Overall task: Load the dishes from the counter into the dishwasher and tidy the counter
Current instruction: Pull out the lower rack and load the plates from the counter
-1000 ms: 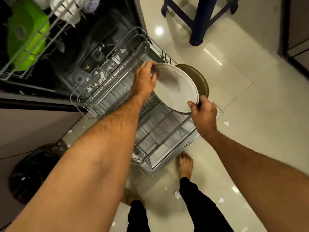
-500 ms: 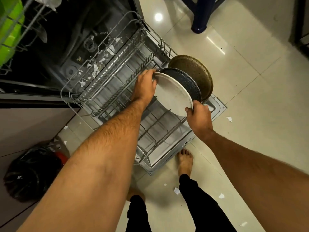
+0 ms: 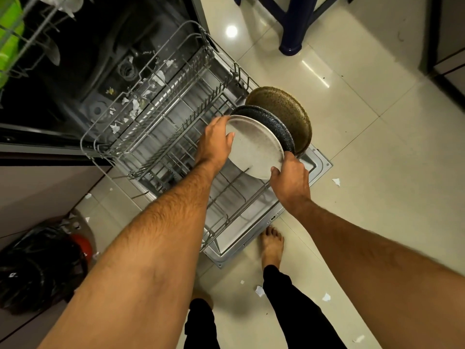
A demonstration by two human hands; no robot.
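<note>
Head cam: left hand [image 3: 216, 142] & right hand [image 3: 289, 178] both grip white plate [image 3: 256, 147] edge-on in lower rack [image 3: 141, 137].

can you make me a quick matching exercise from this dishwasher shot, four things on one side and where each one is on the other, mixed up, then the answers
Things
1. white plate
2. brown plate
3. black bin bag
4. blue stool

Places
A. on the floor beside the cabinet, lower left of the view
B. held at its rim between the left hand and the right hand, over the lower rack
C. standing on the tiled floor beyond the open dishwasher door
D. upright at the far end of the row, behind the black plate

Pairs: 1-B, 2-D, 3-A, 4-C
</note>
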